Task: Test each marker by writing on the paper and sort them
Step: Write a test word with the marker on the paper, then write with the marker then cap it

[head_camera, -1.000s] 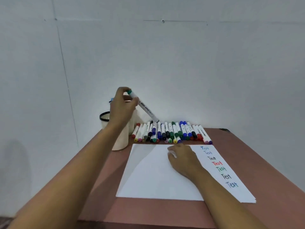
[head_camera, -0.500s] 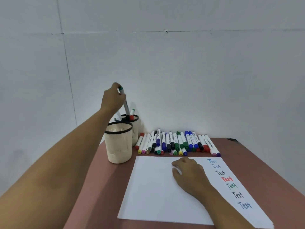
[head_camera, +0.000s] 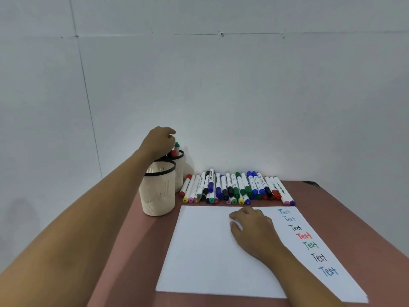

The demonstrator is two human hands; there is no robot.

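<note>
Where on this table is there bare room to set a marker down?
Free: the blank paper left of the right hand; bare table right of the paper; the strip in front of the near cup. Crowded: the back edge, with the marker row, both cups and the left hand over the far cup.

Bare forearms lead to bare left grip [head_camera: 158,144] and right grip [head_camera: 252,229].
</note>
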